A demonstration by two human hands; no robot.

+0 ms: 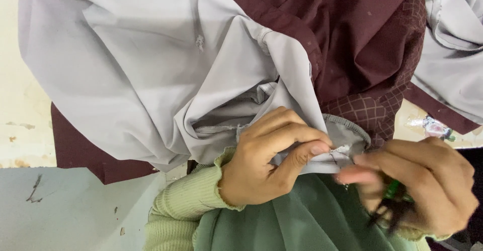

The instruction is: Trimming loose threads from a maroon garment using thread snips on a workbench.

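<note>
Green cloth point(302, 221) drapes the lap beneath both hands | left hand point(266, 163) pinches the grey garment point(146, 69) seam edge between thumb and fingers | right hand point(422, 185), blurred, closes on a small green-handled tool point(395, 190) just beside that pinch | step looks like trimming stray threads; next move calls for a taut seam, tip kept off the cloth | maroon fabric point(362, 34) lies beyond the hands

Right hand point(422, 185) motion-blurred, green-handled tool point(395, 190) mostly hidden, grey garment point(151, 69) cropped at top
</note>
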